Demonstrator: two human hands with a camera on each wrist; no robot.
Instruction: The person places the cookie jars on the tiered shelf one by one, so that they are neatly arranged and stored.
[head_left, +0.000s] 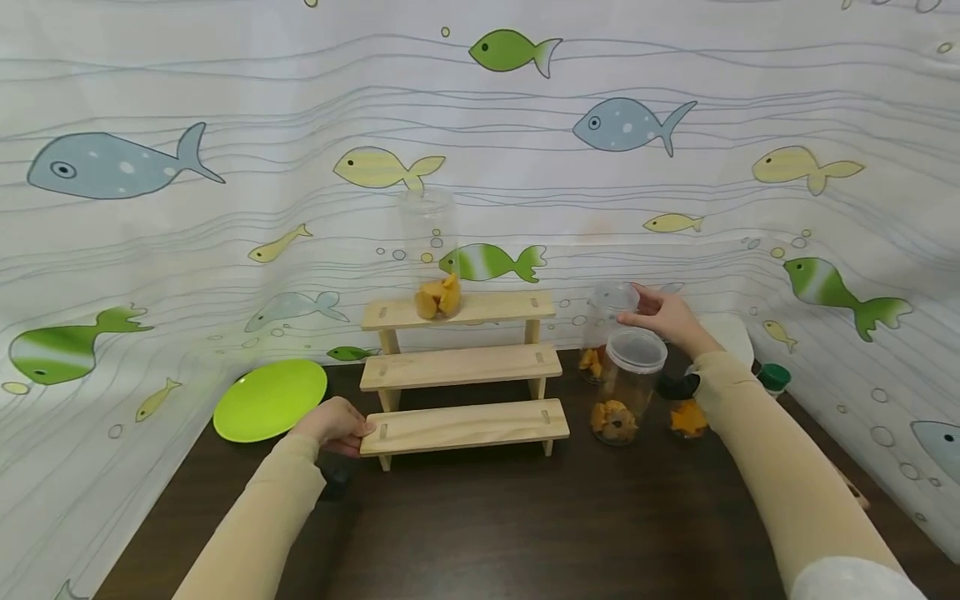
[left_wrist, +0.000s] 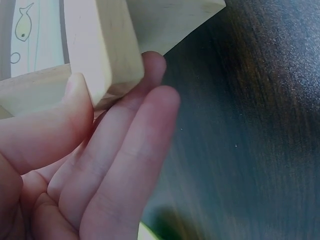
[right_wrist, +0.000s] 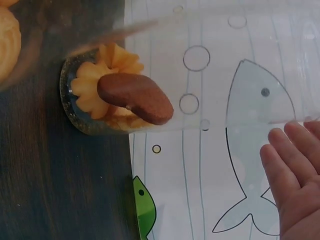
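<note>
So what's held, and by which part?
Left hand pinches the tiered wooden stand by its bottom step's left end. Whether the right hand grips the back tabletop cookie jar near its rim can't be told.

Place: screened-off work area, wider room type indeterminate
Walls point(head_left: 300, 92): white fish-printed sheeting on three sides
Surface point(head_left: 480, 525): dark wood grain, bordered by sheeting

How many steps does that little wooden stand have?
3: the top step, which carries a jar with cookies in it; the middle step below; and the bottom step, held at its end by the left hand. None looks hidden.
</note>
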